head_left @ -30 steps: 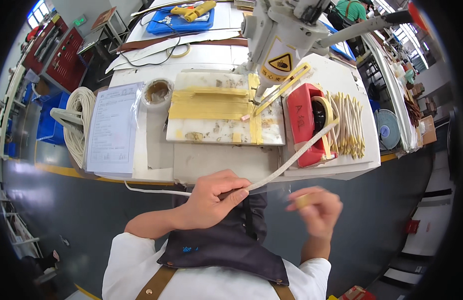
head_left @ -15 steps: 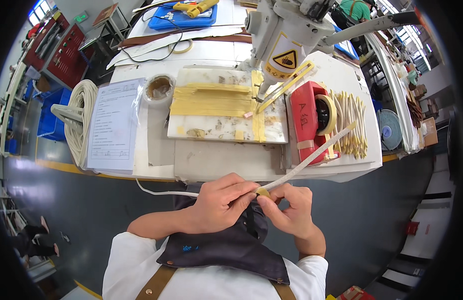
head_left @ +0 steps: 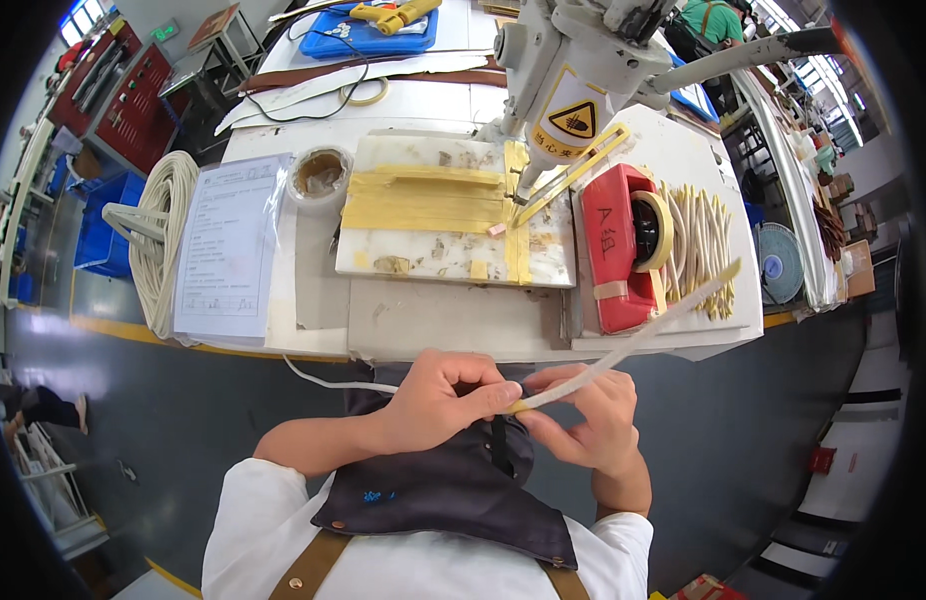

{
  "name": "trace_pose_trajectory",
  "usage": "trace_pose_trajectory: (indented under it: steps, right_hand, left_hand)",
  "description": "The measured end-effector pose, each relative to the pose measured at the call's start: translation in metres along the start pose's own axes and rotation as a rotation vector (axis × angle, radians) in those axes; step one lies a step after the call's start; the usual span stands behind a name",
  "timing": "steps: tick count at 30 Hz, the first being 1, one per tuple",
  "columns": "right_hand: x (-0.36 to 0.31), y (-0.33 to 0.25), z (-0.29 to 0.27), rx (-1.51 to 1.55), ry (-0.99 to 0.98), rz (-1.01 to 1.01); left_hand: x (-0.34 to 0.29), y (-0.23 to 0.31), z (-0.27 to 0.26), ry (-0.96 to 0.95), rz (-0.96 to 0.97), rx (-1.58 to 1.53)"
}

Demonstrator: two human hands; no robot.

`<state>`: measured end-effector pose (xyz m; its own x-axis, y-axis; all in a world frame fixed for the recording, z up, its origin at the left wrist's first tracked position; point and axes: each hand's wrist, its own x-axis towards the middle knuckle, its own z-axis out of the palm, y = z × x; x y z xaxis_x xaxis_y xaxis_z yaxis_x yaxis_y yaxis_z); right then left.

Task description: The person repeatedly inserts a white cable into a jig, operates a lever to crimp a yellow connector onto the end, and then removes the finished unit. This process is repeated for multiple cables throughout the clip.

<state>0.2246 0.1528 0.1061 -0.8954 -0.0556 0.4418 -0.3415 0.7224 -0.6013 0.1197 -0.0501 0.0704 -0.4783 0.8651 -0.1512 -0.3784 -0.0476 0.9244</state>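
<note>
A white cord (head_left: pixel 623 352) runs through both my hands in front of the table's near edge. Its yellow-tipped end sticks up to the right, and its other side trails left toward the table. My left hand (head_left: pixel 445 402) pinches the cord between thumb and fingers, beside a short band of yellow tape (head_left: pixel 520 406) wrapped round it. My right hand (head_left: pixel 591 418) is curled about the cord just right of that band, thumb below and fingers behind. A small dark spot shows between the fingertips, too small to make out.
A grey press (head_left: pixel 573 100) with a warning label stands over a taped white board (head_left: pixel 383 250). Right of it are a red tape dispenser (head_left: pixel 613 270) and a bundle of yellow-tipped cords (head_left: pixel 708 235). Leftward lie a printed sheet (head_left: pixel 228 250) and a cord coil (head_left: pixel 166 250).
The yellow tape now lies flat round the cord, where a loose flap stuck out before. My right fingers have shifted up behind the cord, and its free end has swung slightly right and down.
</note>
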Motion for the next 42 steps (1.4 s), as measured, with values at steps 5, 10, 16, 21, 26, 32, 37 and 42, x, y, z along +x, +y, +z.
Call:
trace_pose_trajectory:
  steps: [5, 10, 16, 21, 26, 32, 37, 42]
  right_hand:
    - [0.0, -0.002, -0.009, -0.085, 0.007, -0.083]
    - [0.0, 0.005, -0.012, -0.121, 0.027, -0.118]
    - [-0.003, 0.016, -0.004, -0.01, 0.121, -0.091]
    - [-0.007, 0.016, 0.007, 0.13, 0.17, 0.008]
    - [-0.015, 0.022, 0.018, 0.369, 0.252, 0.105]
    - [-0.027, 0.035, 0.024, 0.565, 0.19, 0.176]
    - [-0.015, 0.02, 0.027, 0.647, 0.209, 0.308]
    - [-0.027, 0.008, 0.021, 1.001, 0.064, 0.451]
  left_hand:
    - [-0.006, -0.001, 0.015, 0.136, 0.303, 0.218]
    - [0.003, -0.007, 0.023, 0.243, 0.806, 0.662]
    - [0.0, -0.012, 0.023, 0.2, 0.738, 0.727]
    - [-0.005, 0.004, 0.02, -0.035, 0.195, 0.341]
    - [0.005, 0.0, 0.005, -0.371, -0.299, -0.295]
    - [0.012, -0.009, 0.003, -0.445, -0.471, -0.531]
    - [0.001, -0.015, 0.018, -0.118, 0.173, 0.232]
    - [0.0, -0.016, 0.011, 0.244, 0.768, 1.074]
